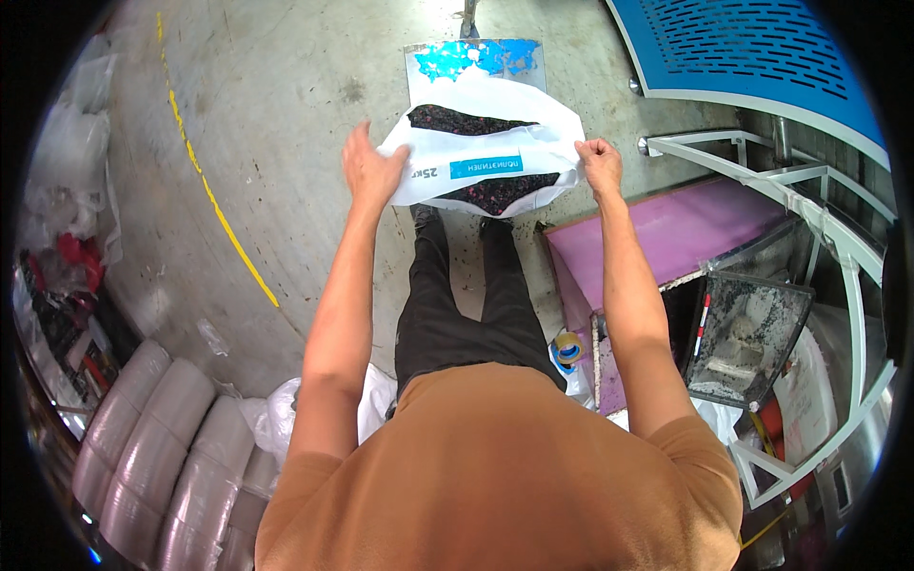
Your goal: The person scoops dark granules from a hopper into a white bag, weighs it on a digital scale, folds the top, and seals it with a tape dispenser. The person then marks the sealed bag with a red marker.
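A white plastic sack [481, 146] stands upright in front of my feet, its mouth spread wide. Dark granules with pink specks [471, 121] show inside on both sides of a white strip of the sack that spans the middle. My right hand [600, 166] pinches the right edge of the mouth. At the left edge, my left hand [374, 167] has its thumb and fingers apart, the thumb against the plastic. Beyond the sack lies a flat metal plate [476, 60] with peeling blue paint; the sack hides its near part.
To my right are a purple box-like surface [666, 224], a dirty black tray [747, 338] with a red-and-white marker, and a roll of tape [567, 346]. A white metal frame [847, 252] and a blue slotted panel [752, 57] stand further right. Wrapped coils [167, 438] lie lower left.
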### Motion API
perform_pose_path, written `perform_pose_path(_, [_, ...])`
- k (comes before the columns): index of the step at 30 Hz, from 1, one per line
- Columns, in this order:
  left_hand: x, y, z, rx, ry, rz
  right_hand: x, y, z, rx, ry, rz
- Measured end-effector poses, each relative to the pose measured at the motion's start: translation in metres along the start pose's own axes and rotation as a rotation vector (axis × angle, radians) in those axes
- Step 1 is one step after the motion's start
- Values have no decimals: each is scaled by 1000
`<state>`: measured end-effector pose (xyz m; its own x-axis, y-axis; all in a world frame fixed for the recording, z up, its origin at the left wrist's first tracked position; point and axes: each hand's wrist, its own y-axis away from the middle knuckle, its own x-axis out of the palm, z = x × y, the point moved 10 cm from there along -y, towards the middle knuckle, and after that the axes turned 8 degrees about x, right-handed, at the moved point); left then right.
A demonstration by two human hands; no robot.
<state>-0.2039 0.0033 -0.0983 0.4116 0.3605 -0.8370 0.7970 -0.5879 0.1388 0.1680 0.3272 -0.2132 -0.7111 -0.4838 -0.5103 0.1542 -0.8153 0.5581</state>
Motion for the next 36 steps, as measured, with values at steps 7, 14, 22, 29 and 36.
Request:
perform_pose_path(7, [44,-38,-61,439,-208,70,0,4,17,-62,122,18])
perform_pose_path(14, [60,-37,-42,553,-195,115,0,-1,5,-60,172,20])
perform_pose_path(22, [66,-45,-35,615,-236,220,13,-11,-12,44,203,35])
perform_pose_path(29, [58,-28,-41,569,-204,274,22,-22,-27,84,65,67])
perform_pose_path(36, [33,11,-52,620,-185,92,19,-19,-19,15,60,92])
